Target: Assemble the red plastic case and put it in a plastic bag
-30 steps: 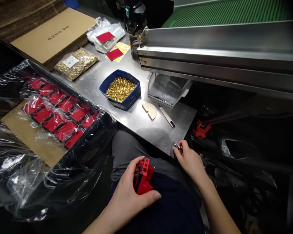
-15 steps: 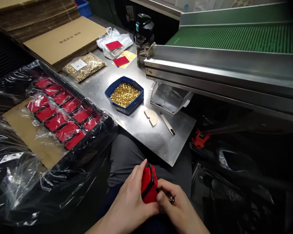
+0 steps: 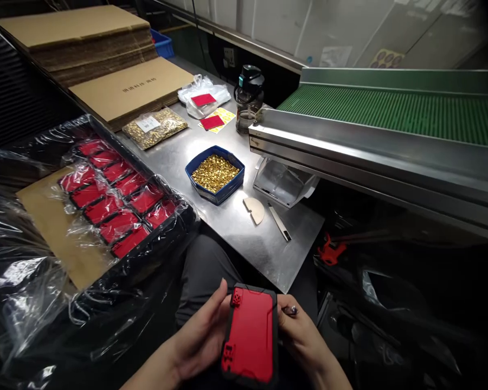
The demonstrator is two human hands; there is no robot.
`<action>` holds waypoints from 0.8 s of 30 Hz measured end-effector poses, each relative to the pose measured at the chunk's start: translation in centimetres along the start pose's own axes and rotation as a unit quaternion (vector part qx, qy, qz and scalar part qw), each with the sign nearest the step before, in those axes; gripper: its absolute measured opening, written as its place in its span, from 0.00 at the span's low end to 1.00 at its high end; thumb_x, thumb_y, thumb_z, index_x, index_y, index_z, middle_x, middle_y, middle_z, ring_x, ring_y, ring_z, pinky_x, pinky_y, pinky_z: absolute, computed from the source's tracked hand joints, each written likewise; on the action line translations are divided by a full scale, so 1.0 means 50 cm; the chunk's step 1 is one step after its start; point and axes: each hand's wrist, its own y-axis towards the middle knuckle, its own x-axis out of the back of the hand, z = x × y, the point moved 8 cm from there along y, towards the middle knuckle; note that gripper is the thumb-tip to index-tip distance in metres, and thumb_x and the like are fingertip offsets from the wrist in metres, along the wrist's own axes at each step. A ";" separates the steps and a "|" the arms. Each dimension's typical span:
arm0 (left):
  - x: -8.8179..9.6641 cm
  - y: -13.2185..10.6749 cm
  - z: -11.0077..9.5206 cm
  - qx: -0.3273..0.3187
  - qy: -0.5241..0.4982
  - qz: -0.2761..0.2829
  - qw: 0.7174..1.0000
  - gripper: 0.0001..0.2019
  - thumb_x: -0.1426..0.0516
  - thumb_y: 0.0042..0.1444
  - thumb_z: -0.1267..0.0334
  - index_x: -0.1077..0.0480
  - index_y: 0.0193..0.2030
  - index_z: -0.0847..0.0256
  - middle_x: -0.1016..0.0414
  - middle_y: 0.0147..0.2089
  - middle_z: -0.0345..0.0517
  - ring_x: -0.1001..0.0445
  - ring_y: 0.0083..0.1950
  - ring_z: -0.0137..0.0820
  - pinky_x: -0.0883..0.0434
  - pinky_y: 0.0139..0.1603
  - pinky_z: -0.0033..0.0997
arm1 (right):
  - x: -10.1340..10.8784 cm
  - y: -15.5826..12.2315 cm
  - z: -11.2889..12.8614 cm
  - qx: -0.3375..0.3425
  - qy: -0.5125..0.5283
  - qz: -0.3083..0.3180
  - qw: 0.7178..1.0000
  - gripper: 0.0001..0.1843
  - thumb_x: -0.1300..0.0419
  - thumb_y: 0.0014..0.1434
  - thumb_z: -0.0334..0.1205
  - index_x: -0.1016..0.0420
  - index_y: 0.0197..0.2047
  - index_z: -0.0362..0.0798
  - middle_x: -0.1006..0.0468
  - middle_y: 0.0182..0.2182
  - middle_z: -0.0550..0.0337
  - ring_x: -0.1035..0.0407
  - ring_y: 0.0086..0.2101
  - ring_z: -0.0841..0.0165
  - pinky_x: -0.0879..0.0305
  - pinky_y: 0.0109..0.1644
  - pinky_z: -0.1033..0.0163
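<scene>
A rectangular red-and-black case (image 3: 254,333) is held low over my lap, its broad red face toward me. My left hand (image 3: 205,336) grips its left side, thumb raised by the upper corner and fingers partly hidden behind the case. My right hand (image 3: 301,336) is closed at the right edge, with a small shiny dark piece (image 3: 289,310) sticking out between its fingers. Most of that piece is hidden, so its kind does not show. Ahead on the metal table stands a blue tray (image 3: 215,197) of small gold-coloured metal pieces (image 3: 215,172).
A plastic-lined box (image 3: 146,246) with several red-and-black pieces (image 3: 116,225) is at left. On the metal table (image 3: 244,249) lie a cutter knife (image 3: 279,221), a pale half-disc (image 3: 254,210) and a bag of gold pieces (image 3: 154,127). A green conveyor (image 3: 390,108) stands right.
The case has turned from edge-on to show its broad red face. My left hand has shifted left and opened around it; my right hand has moved slightly right and up. The view has tilted upward.
</scene>
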 end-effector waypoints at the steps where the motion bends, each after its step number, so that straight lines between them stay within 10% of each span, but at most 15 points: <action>1: -0.006 0.004 0.008 0.010 -0.026 0.001 1.000 0.32 0.56 0.73 0.44 0.26 0.60 0.71 0.17 0.51 0.62 0.18 0.51 0.44 0.25 0.54 0.39 | -0.002 0.002 0.006 0.005 -0.010 0.000 1.000 0.32 0.40 0.60 0.71 0.22 0.30 0.47 0.38 0.23 0.63 0.47 0.25 0.71 0.42 0.31 0.65; 6: 0.003 0.018 0.024 0.004 -0.095 -0.003 0.995 0.31 0.53 0.71 0.40 0.37 0.71 0.54 0.18 0.56 0.58 0.17 0.50 0.57 0.20 0.44 0.54 | -0.004 0.010 0.036 0.043 -0.098 -0.018 0.994 0.28 0.43 0.69 0.61 0.24 0.29 0.46 0.34 0.25 0.63 0.40 0.29 0.69 0.41 0.36 0.64; 9: 0.022 0.026 0.032 0.017 -0.144 0.000 0.989 0.35 0.52 0.68 0.35 0.28 0.63 0.65 0.16 0.48 0.60 0.16 0.47 0.57 0.18 0.40 0.53 | 0.014 0.019 0.039 0.056 -0.191 -0.074 0.977 0.23 0.44 0.70 0.58 0.21 0.39 0.48 0.29 0.28 0.63 0.34 0.32 0.67 0.37 0.38 0.64; 15: 0.061 0.032 0.000 -0.043 -0.190 -0.033 0.980 0.30 0.52 0.71 0.41 0.25 0.59 0.66 0.20 0.60 0.58 0.15 0.45 0.51 0.16 0.34 0.45 | 0.115 0.056 0.037 0.035 -0.384 -0.270 0.882 0.11 0.45 0.69 0.48 0.31 0.46 0.50 0.24 0.36 0.58 0.28 0.36 0.61 0.34 0.41 0.58; 24: 0.098 0.036 -0.052 -0.132 -0.203 -0.186 0.952 0.27 0.50 0.73 0.50 0.36 0.68 0.70 0.19 0.56 0.64 0.15 0.46 0.49 0.15 0.40 0.45 | 0.129 0.109 0.060 0.102 -0.523 -0.336 0.777 0.13 0.44 0.67 0.38 0.28 0.54 0.50 0.26 0.51 0.47 0.33 0.53 0.48 0.40 0.58 0.42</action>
